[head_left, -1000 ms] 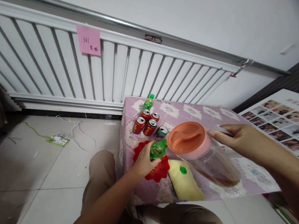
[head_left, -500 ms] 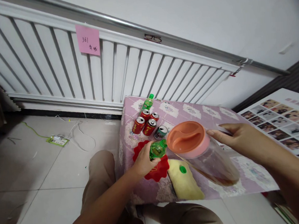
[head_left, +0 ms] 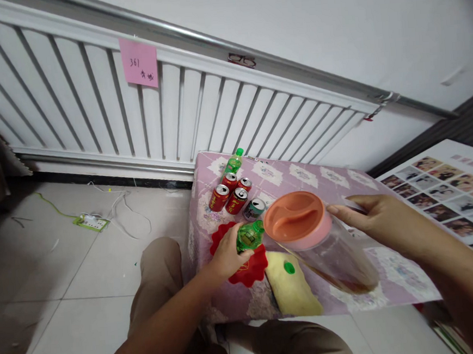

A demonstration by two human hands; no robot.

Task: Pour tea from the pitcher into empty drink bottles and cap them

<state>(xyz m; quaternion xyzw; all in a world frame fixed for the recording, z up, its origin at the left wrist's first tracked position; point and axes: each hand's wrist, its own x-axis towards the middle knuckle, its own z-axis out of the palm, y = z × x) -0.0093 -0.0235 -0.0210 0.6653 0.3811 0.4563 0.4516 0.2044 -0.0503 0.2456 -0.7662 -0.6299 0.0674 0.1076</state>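
My left hand (head_left: 228, 255) is wrapped round a green plastic bottle (head_left: 248, 237), uncapped, over a red scalloped mat (head_left: 253, 274). My right hand (head_left: 366, 218) grips a clear pitcher (head_left: 341, 261) with an orange lid (head_left: 295, 216), tilted so the lid points toward the bottle's mouth. A little brown liquid lies at the pitcher's low end. The pitcher's handle is mostly hidden by my right hand. Lid rim and bottle mouth are very close; whether they touch I cannot tell. A green cap (head_left: 289, 268) rests on a folded yellow cloth (head_left: 297, 295) below them.
Several red cans (head_left: 236, 201), a teal-and-dark can (head_left: 254, 209) and another green bottle (head_left: 234, 162) stand at the table's back left. A patterned purple cloth covers the table (head_left: 322, 175). Behind is a white radiator (head_left: 214, 108); a photo board (head_left: 446, 193) leans at right. A power strip (head_left: 90, 223) lies on the floor.
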